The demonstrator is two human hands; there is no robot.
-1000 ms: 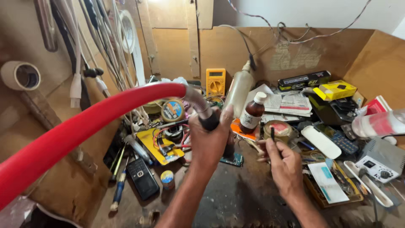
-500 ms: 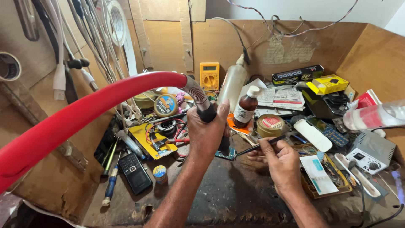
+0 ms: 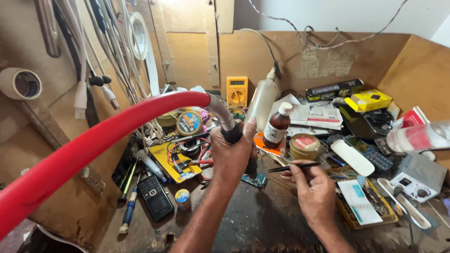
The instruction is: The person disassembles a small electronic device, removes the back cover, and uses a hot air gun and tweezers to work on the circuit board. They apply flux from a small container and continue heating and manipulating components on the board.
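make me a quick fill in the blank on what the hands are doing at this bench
1. The left hand grips the black handle of a tool on a thick ____ hose.
2. The right hand holds thin black ____.
3. A brown bottle with a ____ cap stands behind the hands.
4. A ____ multimeter leans against the back wall.

Missing words: red; tweezers; white; yellow

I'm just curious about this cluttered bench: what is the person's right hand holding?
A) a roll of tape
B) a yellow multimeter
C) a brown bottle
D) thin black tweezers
D: the right hand pinches thin black tweezers pointing left, while the brown bottle and yellow multimeter sit untouched behind.
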